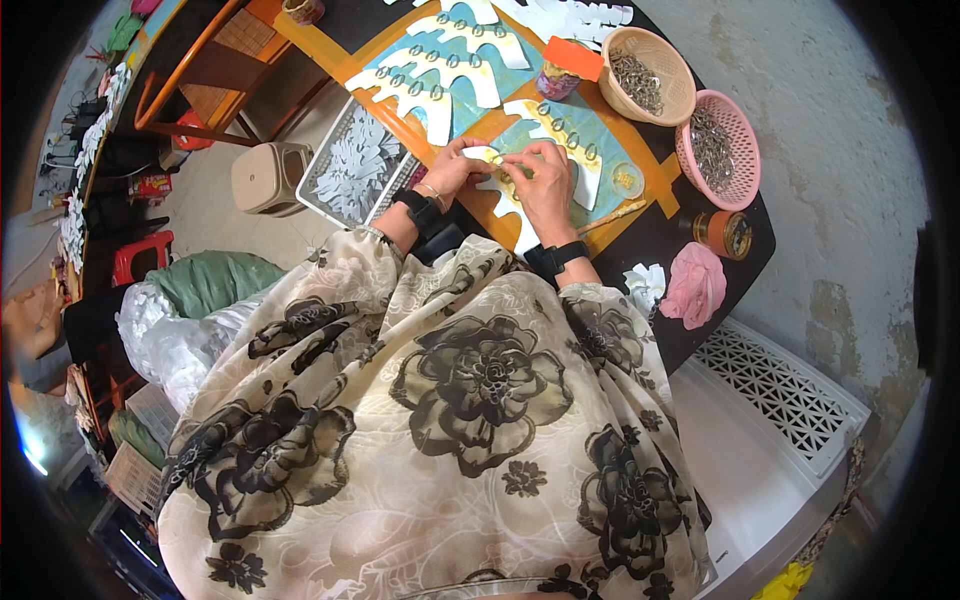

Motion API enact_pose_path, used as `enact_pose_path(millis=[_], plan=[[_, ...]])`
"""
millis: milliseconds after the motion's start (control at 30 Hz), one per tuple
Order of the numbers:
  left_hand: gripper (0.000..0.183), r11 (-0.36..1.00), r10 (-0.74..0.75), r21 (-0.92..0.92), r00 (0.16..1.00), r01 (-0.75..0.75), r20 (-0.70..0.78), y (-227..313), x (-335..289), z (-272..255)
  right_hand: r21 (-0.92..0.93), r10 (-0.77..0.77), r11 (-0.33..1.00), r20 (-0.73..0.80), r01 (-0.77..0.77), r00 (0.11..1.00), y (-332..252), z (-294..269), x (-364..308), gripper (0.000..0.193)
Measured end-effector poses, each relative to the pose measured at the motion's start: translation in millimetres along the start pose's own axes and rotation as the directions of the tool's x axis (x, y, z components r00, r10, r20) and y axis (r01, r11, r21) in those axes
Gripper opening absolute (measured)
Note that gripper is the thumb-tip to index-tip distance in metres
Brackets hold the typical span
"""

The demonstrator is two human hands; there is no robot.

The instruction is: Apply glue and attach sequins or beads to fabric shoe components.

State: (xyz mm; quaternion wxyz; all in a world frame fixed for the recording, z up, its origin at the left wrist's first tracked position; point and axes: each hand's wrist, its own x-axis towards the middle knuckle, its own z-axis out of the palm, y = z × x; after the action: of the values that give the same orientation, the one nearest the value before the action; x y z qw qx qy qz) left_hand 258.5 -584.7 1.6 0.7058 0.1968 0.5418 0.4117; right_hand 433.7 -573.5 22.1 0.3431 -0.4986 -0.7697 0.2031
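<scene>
My left hand [450,172] pinches the upper end of a white toothed cut-out strip [506,203] with yellowish smears on it. Close beside it, my right hand [542,188] has its thumb and forefinger closed over the same strip; whatever small thing they hold is hidden. Farther off lie more such strips [468,72], each bearing a row of small metal rings. Another ringed strip [585,165] lies just beyond my right hand. To its right stand a small round dish [627,180] of yellow paste and a paste-smeared stick [613,216].
Metal pieces fill a beige basket [606,90] and a pink basket [752,150] at the right. A jar [557,84] with an orange card, a tape roll [728,235] and a pink bag [692,286] stand around. White cut-outs fill a crate [318,165] beside a stool [270,178].
</scene>
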Motion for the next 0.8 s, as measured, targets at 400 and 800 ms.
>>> enact_pose_path(millis=[400, 800], plan=[[0.042, 0.976, 0.105, 0.192, 0.994, -0.106, 0.017, -15.4, 11.9, -16.1, 0.187, 0.227, 0.95, 0.132, -0.249, 0.965, 18.3, 27.8, -3.9, 0.01], [0.041, 0.043, 0.534, 0.848, 0.729, -0.528, 0.427, 48.9, 1.5, -34.2, -0.095, 0.037, 0.995, 0.086, -0.029, 0.996, 9.9, 50.1, 23.9, 0.005]])
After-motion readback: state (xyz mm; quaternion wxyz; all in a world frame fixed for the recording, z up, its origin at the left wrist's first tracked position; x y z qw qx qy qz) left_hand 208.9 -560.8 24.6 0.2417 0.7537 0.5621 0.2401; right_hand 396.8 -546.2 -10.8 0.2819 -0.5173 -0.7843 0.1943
